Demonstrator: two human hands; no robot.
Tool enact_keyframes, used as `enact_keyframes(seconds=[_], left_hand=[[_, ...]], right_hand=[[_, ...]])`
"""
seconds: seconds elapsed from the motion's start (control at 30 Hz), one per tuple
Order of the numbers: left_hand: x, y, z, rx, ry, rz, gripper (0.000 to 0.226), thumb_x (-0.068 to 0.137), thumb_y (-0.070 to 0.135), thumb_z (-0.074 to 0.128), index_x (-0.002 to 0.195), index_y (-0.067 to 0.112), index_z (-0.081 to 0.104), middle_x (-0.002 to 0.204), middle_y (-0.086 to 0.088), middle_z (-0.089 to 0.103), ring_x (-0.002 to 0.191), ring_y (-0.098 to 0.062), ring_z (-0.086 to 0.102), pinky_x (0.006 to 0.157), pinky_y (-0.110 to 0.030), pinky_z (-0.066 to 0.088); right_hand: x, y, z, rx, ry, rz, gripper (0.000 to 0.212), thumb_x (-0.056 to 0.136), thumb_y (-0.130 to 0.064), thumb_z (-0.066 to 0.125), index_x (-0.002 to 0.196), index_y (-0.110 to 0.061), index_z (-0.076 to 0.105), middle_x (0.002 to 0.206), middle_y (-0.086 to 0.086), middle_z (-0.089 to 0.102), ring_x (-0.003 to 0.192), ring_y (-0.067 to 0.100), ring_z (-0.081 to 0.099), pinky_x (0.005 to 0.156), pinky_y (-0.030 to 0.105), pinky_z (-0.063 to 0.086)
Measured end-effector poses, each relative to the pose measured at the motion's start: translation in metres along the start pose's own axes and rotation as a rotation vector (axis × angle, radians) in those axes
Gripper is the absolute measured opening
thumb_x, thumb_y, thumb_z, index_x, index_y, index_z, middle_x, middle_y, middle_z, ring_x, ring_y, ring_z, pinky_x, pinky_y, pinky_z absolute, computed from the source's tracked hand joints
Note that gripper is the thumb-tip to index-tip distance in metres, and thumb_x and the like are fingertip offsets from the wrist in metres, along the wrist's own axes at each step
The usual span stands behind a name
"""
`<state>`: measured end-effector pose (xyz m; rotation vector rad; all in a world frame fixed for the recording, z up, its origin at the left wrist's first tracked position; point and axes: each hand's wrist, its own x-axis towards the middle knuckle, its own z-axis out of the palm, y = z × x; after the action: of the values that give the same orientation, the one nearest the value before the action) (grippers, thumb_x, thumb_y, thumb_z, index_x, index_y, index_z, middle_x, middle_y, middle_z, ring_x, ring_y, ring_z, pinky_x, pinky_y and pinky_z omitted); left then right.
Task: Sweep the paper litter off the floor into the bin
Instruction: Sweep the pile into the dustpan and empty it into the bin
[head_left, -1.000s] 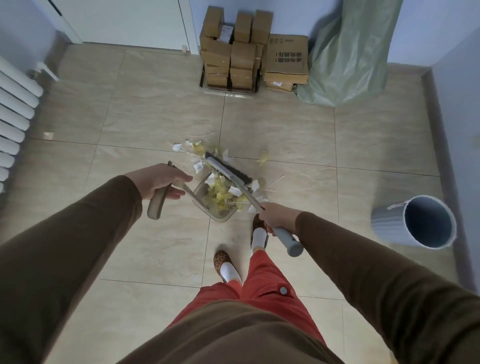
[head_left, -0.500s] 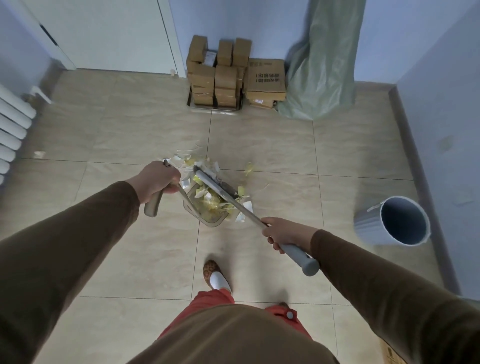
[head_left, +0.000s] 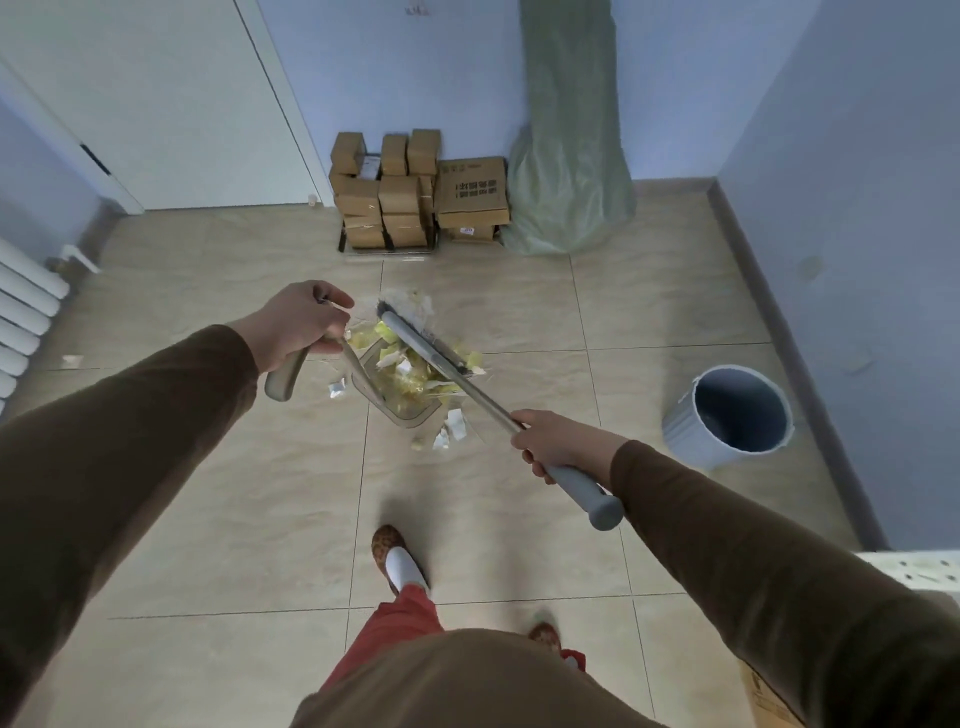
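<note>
Nearest the camera are red trousers and a patterned slipper with a white sock (head_left: 397, 561) planted on the tiled floor (head_left: 249, 509), with a second slipper partly showing further right. Two brown sleeves reach forward from either side.

The right hand (head_left: 558, 447) has its fingers wrapped tight round the broom (head_left: 452, 371), just above the grey grip at the end of the metal handle, which runs up and to the left from there. The grey broom head lies across the mouth of the dustpan (head_left: 400, 400), resting on the scraps.

The left hand (head_left: 298, 325) is curled firmly round the beige handle of the dustpan, the end of the grip sticking out below the palm. The dustpan itself is see-through, and whether it sits on the floor or is lifted just off it cannot be told.

The paper litter (head_left: 410, 374), yellow and white scraps, lies mostly heaped in the dustpan under the broom head. A few white pieces lie on the floor just beside the pan at its left and near edges, and some are beyond the broom head.

The bin (head_left: 727, 415), grey-blue and round, stands open-mouthed well off to the right, near the wall. A single scrap lies far left by the white radiator (head_left: 23, 312).

Against the far wall stand stacked cardboard boxes (head_left: 415, 192), a green sack (head_left: 569, 156) just beside them, and a white door (head_left: 156, 104) to the left.
</note>
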<state>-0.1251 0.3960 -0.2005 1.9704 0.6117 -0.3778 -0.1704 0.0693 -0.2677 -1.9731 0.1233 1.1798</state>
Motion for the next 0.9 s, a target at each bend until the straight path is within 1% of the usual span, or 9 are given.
enact_keyframes(seconds=[0.13, 0.23, 0.27, 0.3, 0.43, 0.6, 0.67, 0.77, 0.9], left_hand=[[-0.028, 0.01, 0.033, -0.021, 0.044, 0.021, 0.027, 0.083, -0.009, 0.059, 0.106, 0.004, 0.066, 0.123, -0.021, 0.061, 0.104, -0.037, 0.069, 0.087, -0.044, 0.061], [-0.045, 0.013, 0.058, -0.028, 0.049, 0.028, 0.028, 0.085, -0.01, 0.057, 0.111, -0.002, 0.063, 0.122, -0.023, 0.06, 0.107, -0.04, 0.066, 0.073, -0.034, 0.063], [-0.048, 0.013, 0.066, -0.021, 0.043, 0.035, 0.028, 0.085, -0.009, 0.058, 0.112, -0.003, 0.062, 0.121, -0.023, 0.06, 0.107, -0.041, 0.066, 0.071, -0.033, 0.063], [-0.052, 0.013, 0.073, -0.012, 0.037, 0.043, 0.028, 0.085, -0.009, 0.058, 0.112, -0.003, 0.062, 0.12, -0.024, 0.059, 0.107, -0.041, 0.066, 0.073, -0.034, 0.063], [-0.059, 0.015, 0.095, 0.023, 0.012, 0.072, 0.023, 0.086, -0.007, 0.059, 0.108, -0.001, 0.064, 0.118, -0.023, 0.06, 0.108, -0.041, 0.065, 0.087, -0.045, 0.061], [-0.069, 0.02, 0.116, 0.065, -0.038, 0.161, 0.018, 0.085, -0.007, 0.058, 0.101, -0.002, 0.064, 0.104, -0.017, 0.06, 0.108, -0.042, 0.064, 0.089, -0.049, 0.059], [-0.072, 0.024, 0.122, 0.088, -0.054, 0.199, 0.016, 0.085, -0.006, 0.058, 0.098, 0.001, 0.065, 0.103, -0.016, 0.06, 0.106, -0.041, 0.064, 0.088, -0.05, 0.059], [-0.079, 0.03, 0.131, 0.112, -0.089, 0.252, 0.016, 0.083, -0.004, 0.059, 0.091, 0.007, 0.066, 0.101, -0.014, 0.061, 0.103, -0.04, 0.066, 0.086, -0.05, 0.06], [-0.09, 0.042, 0.149, 0.14, -0.128, 0.315, 0.017, 0.081, -0.005, 0.057, 0.094, 0.002, 0.065, 0.096, -0.013, 0.06, 0.101, -0.043, 0.066, 0.085, -0.053, 0.06]], right_hand=[[-0.046, 0.031, -0.025, 0.043, 0.043, -0.014, 0.03, 0.096, -0.012, 0.04, 0.122, -0.018, 0.051, 0.074, 0.005, 0.049, 0.048, 0.013, 0.044, 0.043, 0.019, 0.04], [-0.075, 0.058, -0.04, 0.137, 0.078, -0.006, 0.035, 0.094, -0.013, 0.042, 0.124, -0.028, 0.051, 0.074, 0.005, 0.049, 0.045, 0.012, 0.045, 0.042, 0.019, 0.04], [-0.082, 0.066, -0.043, 0.164, 0.093, -0.005, 0.034, 0.094, -0.013, 0.043, 0.122, -0.032, 0.05, 0.073, 0.005, 0.049, 0.044, 0.012, 0.045, 0.041, 0.019, 0.04], [-0.089, 0.072, -0.045, 0.189, 0.11, -0.002, 0.033, 0.094, -0.013, 0.044, 0.119, -0.033, 0.049, 0.073, 0.005, 0.05, 0.043, 0.012, 0.045, 0.041, 0.02, 0.04], [-0.109, 0.09, -0.05, 0.278, 0.176, -0.006, 0.029, 0.094, -0.015, 0.046, 0.11, -0.038, 0.05, 0.071, 0.004, 0.051, 0.041, 0.012, 0.045, 0.042, 0.021, 0.04], [-0.137, 0.1, -0.049, 0.363, 0.256, -0.015, 0.025, 0.095, -0.013, 0.044, 0.09, -0.037, 0.052, 0.071, 0.003, 0.05, 0.045, 0.011, 0.044, 0.044, 0.025, 0.039], [-0.147, 0.101, -0.049, 0.387, 0.293, -0.012, 0.023, 0.096, -0.013, 0.044, 0.094, -0.034, 0.052, 0.07, 0.003, 0.05, 0.044, 0.01, 0.044, 0.043, 0.024, 0.04], [-0.161, 0.106, -0.049, 0.42, 0.366, 0.011, 0.023, 0.097, -0.011, 0.043, 0.113, -0.022, 0.056, 0.071, 0.005, 0.05, 0.046, 0.01, 0.043, 0.043, 0.023, 0.04], [-0.178, 0.121, -0.05, 0.447, 0.458, 0.046, 0.031, 0.098, -0.011, 0.044, 0.125, -0.023, 0.052, 0.075, 0.007, 0.052, 0.051, 0.012, 0.045, 0.046, 0.025, 0.044]])
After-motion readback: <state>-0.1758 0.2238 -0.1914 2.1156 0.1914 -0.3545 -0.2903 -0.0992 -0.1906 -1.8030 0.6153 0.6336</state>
